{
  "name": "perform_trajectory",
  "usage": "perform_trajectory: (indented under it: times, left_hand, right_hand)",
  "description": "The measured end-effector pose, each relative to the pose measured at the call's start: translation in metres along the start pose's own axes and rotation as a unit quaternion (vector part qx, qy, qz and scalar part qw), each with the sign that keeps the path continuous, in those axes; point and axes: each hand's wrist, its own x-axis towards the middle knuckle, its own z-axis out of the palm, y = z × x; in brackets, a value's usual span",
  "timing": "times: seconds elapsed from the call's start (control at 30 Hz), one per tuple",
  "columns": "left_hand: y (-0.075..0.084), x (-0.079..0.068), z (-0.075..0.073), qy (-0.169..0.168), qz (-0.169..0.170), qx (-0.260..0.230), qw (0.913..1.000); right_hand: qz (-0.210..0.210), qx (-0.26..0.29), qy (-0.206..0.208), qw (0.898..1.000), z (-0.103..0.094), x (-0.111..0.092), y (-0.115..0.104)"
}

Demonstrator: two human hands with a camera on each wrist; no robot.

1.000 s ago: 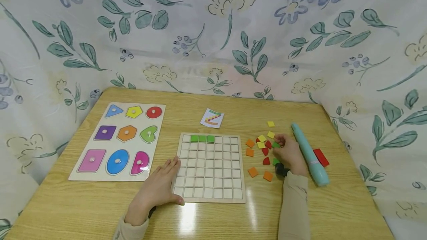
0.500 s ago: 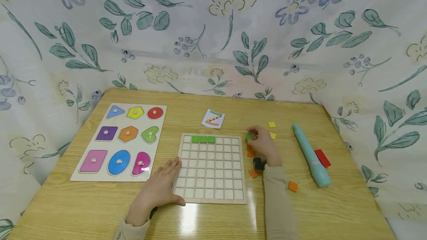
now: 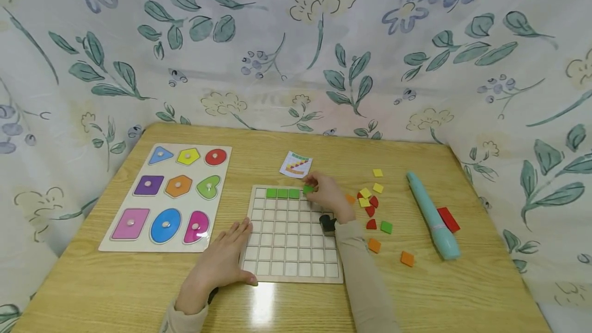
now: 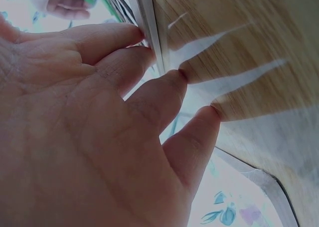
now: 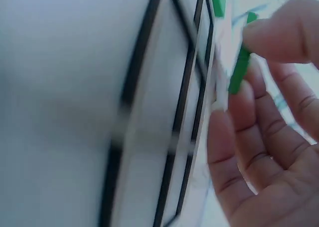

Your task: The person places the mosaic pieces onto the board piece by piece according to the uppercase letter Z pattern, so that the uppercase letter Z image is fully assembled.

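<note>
A wooden grid board (image 3: pixel 295 253) lies mid-table, with three green square tiles (image 3: pixel 282 193) side by side in its top row. Pinched between thumb and fingers of my right hand (image 3: pixel 329 195) is another green square tile (image 5: pixel 241 57), held over the top row just right of those three. The right wrist view shows that tile tilted on edge, apart from the board. My left hand (image 3: pixel 224 255) rests at the board's left edge, fingers straight and spread; in the left wrist view its fingertips (image 4: pixel 177 80) touch the board's side and the table.
A small pattern card (image 3: pixel 296 164) lies behind the board. Right of it are loose yellow tiles (image 3: pixel 377 173), red pieces (image 3: pixel 371 224), orange tiles (image 3: pixel 407 259) and a green tile (image 3: pixel 386 227). Farther right lie a teal pen-like object (image 3: pixel 432 217) and a red block (image 3: pixel 448 219). A shape puzzle (image 3: pixel 157 245) is left.
My right hand has carried a green tile leftward from the loose pieces to the board's top row. One orange tile now lies farther right. My left hand stays in place.
</note>
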Motion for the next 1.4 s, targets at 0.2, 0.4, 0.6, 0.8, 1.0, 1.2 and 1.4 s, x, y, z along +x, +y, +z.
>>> perform_trajectory:
  times: [0.2, 0.4, 0.6, 0.8, 1.0, 1.2, 1.4]
  left_hand:
    - [-0.001, 0.000, 0.000, 0.003, 0.002, 0.002, 1.0000]
    - [-0.001, 0.000, -0.001, 0.001, 0.003, -0.001, 1.0000]
    - [-0.002, 0.000, 0.000, 0.002, 0.007, 0.003, 1.0000]
    - [-0.002, 0.000, -0.001, 0.002, 0.007, 0.009, 0.9999]
    - [-0.001, 0.000, 0.000, 0.000, 0.005, 0.001, 1.0000]
    - [-0.002, 0.001, 0.001, 0.003, 0.006, 0.005, 1.0000]
    - [-0.002, 0.001, 0.000, 0.001, 0.009, 0.004, 0.9999]
  right_hand:
    - [-0.002, -0.014, -0.021, 1.000, 0.008, 0.007, -0.004]
    - [0.002, -0.012, -0.037, 0.999, 0.008, 0.008, -0.003]
    - [0.009, -0.009, -0.047, 0.999, 0.005, 0.007, -0.001]
    - [0.002, 0.008, -0.041, 0.999, 0.004, 0.006, 0.002]
    - [0.004, 0.066, -0.023, 0.998, -0.012, -0.009, 0.011]
    - [0.028, 0.077, 0.023, 0.996, -0.045, -0.035, 0.025]
    - [0.051, 0.059, 0.080, 0.994, -0.078, -0.073, 0.048]
